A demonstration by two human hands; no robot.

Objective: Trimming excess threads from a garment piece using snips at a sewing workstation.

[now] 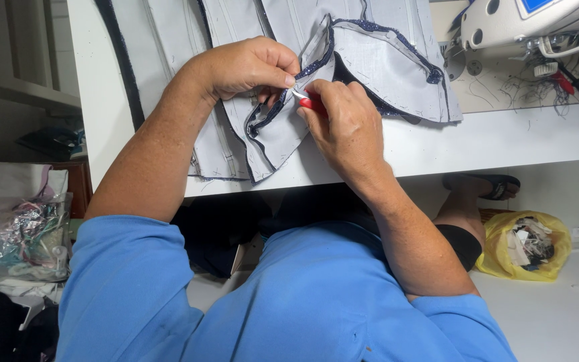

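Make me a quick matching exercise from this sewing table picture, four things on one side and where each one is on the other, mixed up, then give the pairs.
Things:
1. red-handled tool
2. grey fabric
3. yellow bag
4. sewing machine

Places:
A. on the floor, holding scraps
B. top right of the table
C. pinched in the right hand
D. spread on the white table, edge held by the left hand

Pairs: 1-C, 2-D, 3-A, 4-B

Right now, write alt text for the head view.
Left hand pinches grey fabric with a dark sparkly edge on a white table; right hand holds a red-handled tool to the seam. Sewing machine at upper right.
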